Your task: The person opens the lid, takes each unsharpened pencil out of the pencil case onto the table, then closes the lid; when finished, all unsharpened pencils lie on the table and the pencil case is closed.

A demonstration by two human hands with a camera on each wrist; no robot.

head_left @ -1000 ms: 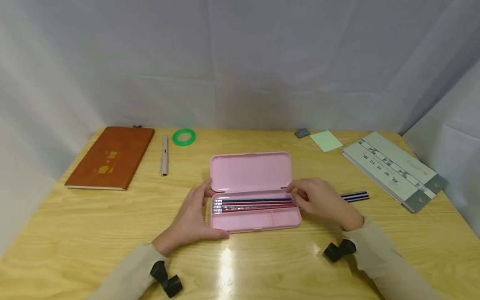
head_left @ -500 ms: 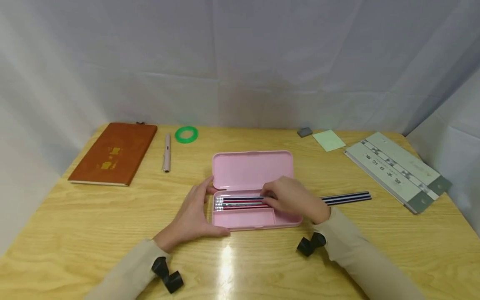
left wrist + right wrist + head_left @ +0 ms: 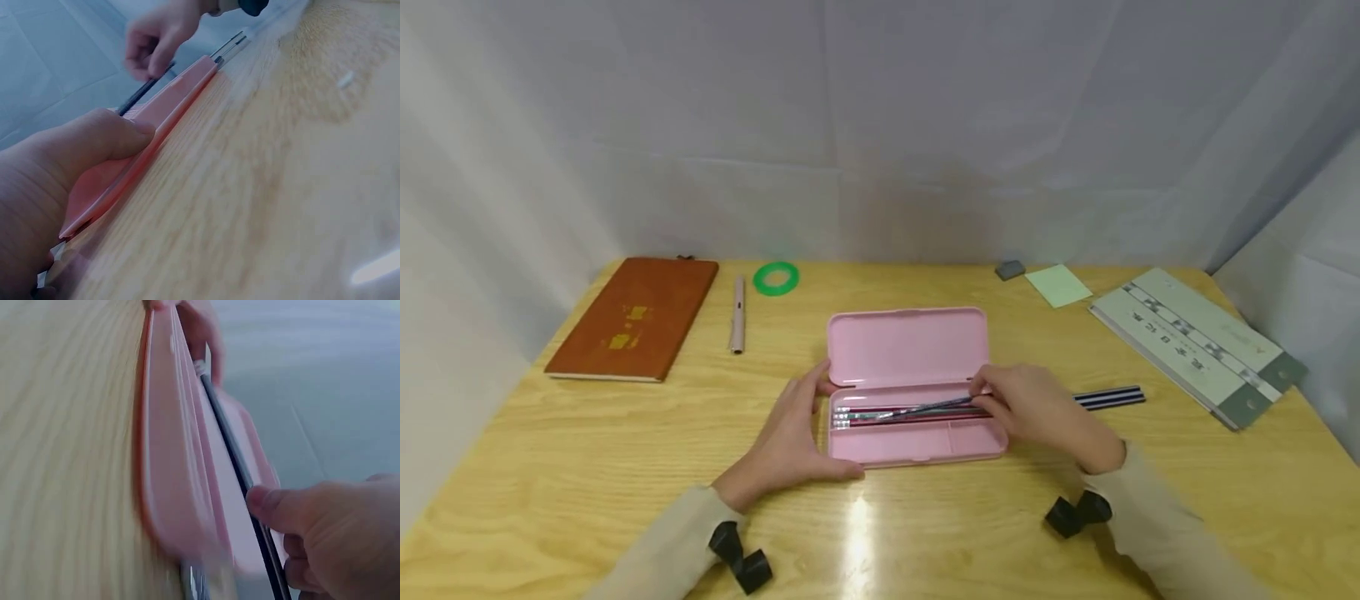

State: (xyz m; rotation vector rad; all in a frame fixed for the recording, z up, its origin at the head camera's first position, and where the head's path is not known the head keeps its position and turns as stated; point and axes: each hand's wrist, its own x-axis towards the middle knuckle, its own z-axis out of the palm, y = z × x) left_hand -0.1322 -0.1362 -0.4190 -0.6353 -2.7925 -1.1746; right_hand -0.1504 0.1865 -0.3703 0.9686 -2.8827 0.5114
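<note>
A pink pencil case (image 3: 910, 346) lies on the wooden table with its lid raised. My left hand (image 3: 786, 437) grips its left end, the thumb (image 3: 128, 139) against the front wall and the fingers round the back. Between thumb and curled fingers, my right hand (image 3: 1037, 412) pinches a dark pencil (image 3: 228, 440) by its right part. That pencil slants above the long rear compartment, its far end low over the other pencils (image 3: 842, 417) lying there with silvery ends to the left. The front compartment (image 3: 887, 444) has a small divider.
Dark striped pencils (image 3: 1108, 398) lie right of the case, partly behind my right hand. Further back are a brown notebook (image 3: 632, 321), a pen (image 3: 738, 315), a green ring (image 3: 776, 278), a grey eraser (image 3: 1010, 270), green sticky notes (image 3: 1058, 285) and a grey-green book (image 3: 1195, 342).
My right hand reaches left into the case, then moves back right, and the dark pencil it pinches now slants up from the others. My left hand stays on the case.
</note>
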